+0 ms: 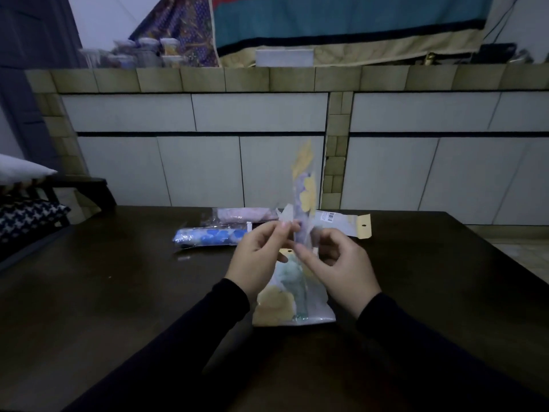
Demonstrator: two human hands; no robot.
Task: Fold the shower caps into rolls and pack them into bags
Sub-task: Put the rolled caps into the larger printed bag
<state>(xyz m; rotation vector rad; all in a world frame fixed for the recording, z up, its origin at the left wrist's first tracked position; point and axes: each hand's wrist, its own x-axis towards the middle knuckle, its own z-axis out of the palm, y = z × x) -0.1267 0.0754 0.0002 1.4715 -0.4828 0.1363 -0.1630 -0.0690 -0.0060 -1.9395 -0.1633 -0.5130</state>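
A rolled shower cap with yellow and lilac flowers stands upright above the middle of the dark desk, its lower end pinched between both hands. The left hand has its grip closed on the roll with thumb and fingertips; the right hand grasps it just beside, fingers curled. Below the hands a clear bag holding flowered material lies on the desk. Farther left lie a packed blue-flowered bag and a pink one; to the right, an empty bag with a yellow header
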